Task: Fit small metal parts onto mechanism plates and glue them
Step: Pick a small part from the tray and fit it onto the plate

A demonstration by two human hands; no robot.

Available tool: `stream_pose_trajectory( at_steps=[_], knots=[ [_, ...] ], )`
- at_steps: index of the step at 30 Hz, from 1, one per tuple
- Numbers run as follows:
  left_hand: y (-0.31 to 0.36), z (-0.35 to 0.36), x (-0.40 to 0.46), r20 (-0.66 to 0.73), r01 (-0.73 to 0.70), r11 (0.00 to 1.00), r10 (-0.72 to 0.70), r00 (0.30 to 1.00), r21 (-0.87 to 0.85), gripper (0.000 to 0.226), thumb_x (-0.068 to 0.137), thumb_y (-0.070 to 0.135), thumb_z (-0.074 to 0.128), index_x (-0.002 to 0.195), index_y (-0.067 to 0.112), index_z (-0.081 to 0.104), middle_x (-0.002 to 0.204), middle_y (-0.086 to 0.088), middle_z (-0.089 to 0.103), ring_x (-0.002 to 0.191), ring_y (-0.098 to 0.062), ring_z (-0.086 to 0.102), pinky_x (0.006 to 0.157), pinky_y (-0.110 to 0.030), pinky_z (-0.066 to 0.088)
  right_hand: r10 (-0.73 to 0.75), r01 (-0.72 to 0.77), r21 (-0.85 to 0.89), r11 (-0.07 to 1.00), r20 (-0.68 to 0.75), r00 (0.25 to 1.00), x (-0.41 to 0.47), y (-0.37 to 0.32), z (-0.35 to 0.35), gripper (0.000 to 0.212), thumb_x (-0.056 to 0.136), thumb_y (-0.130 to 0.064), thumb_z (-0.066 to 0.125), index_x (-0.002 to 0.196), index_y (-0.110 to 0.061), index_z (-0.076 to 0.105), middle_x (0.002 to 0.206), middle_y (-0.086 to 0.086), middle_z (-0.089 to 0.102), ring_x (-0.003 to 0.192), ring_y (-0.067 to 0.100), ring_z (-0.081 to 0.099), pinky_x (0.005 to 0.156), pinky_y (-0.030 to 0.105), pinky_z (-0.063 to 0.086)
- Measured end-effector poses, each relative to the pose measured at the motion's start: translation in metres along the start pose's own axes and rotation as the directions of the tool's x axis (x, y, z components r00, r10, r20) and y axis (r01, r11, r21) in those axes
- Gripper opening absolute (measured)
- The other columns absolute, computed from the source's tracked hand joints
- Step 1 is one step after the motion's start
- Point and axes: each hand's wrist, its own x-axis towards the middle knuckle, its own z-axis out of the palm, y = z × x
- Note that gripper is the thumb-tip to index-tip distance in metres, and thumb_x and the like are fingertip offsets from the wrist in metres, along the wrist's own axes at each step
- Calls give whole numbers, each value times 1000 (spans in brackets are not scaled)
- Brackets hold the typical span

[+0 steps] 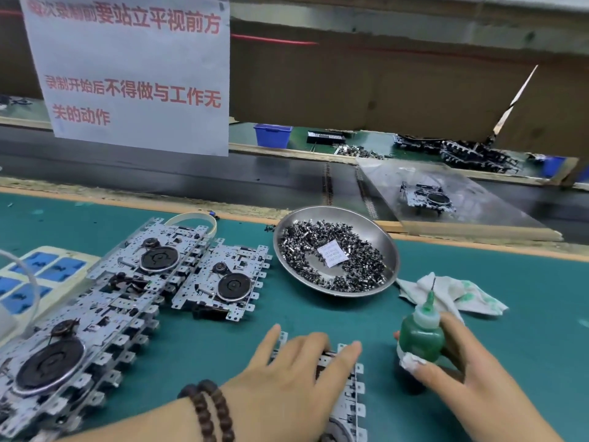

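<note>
Gluing step: left hand (296, 371) spread flat on mechanism plate (349, 397) at 6 o'clock, right hand (459, 365) gripping green glue bottle (420, 336) at 4 o'clock; best held steady, needle tip touched sparingly.

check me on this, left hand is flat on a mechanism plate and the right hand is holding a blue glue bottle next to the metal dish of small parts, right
Not quite: the glue bottle is green, not blue, as the head view shows. The rest holds: the left hand lies flat on a mechanism plate, and the right hand holds the bottle near the metal dish of small parts.
</note>
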Motion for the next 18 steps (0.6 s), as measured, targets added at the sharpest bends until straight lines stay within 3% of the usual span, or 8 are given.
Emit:
stream_pose_trajectory(
  at_steps=[1, 3, 5, 9, 12, 15, 17, 18],
  knots=[
    [7, 8, 15, -6, 4, 997, -4, 1000, -77, 60, 91, 30, 38, 147, 21, 18, 131, -5, 37, 118, -7, 41, 109, -46, 29, -13, 13, -21, 1000, -12, 1000, 0, 1, -2, 39, 76, 1, 69, 98, -28, 58, 93, -10, 72, 77, 1, 65, 72, 11, 50],
    [17, 11, 36, 162, 69, 975, -35, 986, -211, 92, 87, 33, 55, 144, 27, -17, 140, 2, 6, 131, -13, 12, 112, -50, 6, -33, 30, -51, 998, -46, 998, 0, 4, -8, 39, 77, -2, 68, 102, -30, 57, 94, -15, 72, 81, -3, 64, 70, 5, 46],
    [23, 12, 53, 146, 57, 971, -23, 989, -233, 108, 80, 39, 66, 142, 28, -22, 140, 3, 2, 133, -15, 6, 112, -49, 6, -31, 26, -55, 998, -94, 995, 0, 7, -16, 37, 75, -4, 70, 102, -28, 59, 95, -15, 72, 88, -2, 65, 72, 6, 47],
    [30, 17, 61, 148, 43, 954, 2, 989, -296, 110, 78, 38, 68, 142, 30, -21, 140, 10, -4, 134, -9, -1, 112, -48, 7, 25, -46, -152, 987, -139, 990, 1, 15, -29, 40, 73, -5, 75, 99, -30, 57, 96, -21, 70, 88, -2, 65, 88, 21, 48],
    [26, 21, 59, 130, 25, 949, 17, 991, -314, 98, 82, 35, 60, 143, 32, -17, 141, 16, -7, 132, 0, -6, 112, -38, 6, 67, -78, -168, 983, -68, 995, 1, 18, -38, 61, 75, 7, 68, 111, -40, 50, 103, -32, 63, 93, -10, 61, 96, 27, 44],
    [25, 23, 53, 98, 66, 942, -35, 995, -330, 78, 89, 26, 45, 145, 28, -9, 143, 19, -5, 132, 2, -4, 112, -32, 8, -16, 1, -127, 992, -114, 993, 0, 12, -50, 81, 73, 31, 41, 111, -40, 51, 109, -33, 60, 100, -16, 55, 87, 23, 45],
    [27, 28, 48, 32, 41, 970, -34, 999, -240, 64, 83, 22, 44, 144, 19, 26, 143, 10, 25, 130, 0, 25, 107, -28, 32, -174, 140, -140, 980, -275, 945, 5, -2, -64, 84, 70, 38, 33, 100, -37, 58, 107, -27, 64, 99, -13, 56, 78, 14, 49],
    [26, 26, 45, 13, 40, 972, -38, 999, -232, 60, 73, 28, 44, 131, 20, 51, 128, 7, 49, 116, 0, 48, 93, -22, 46, -242, 208, -137, 969, -327, 914, 13, -11, -71, 79, 73, 35, 34, 96, -36, 59, 104, -25, 66, 94, -11, 58, 74, 10, 50]
  ],
)
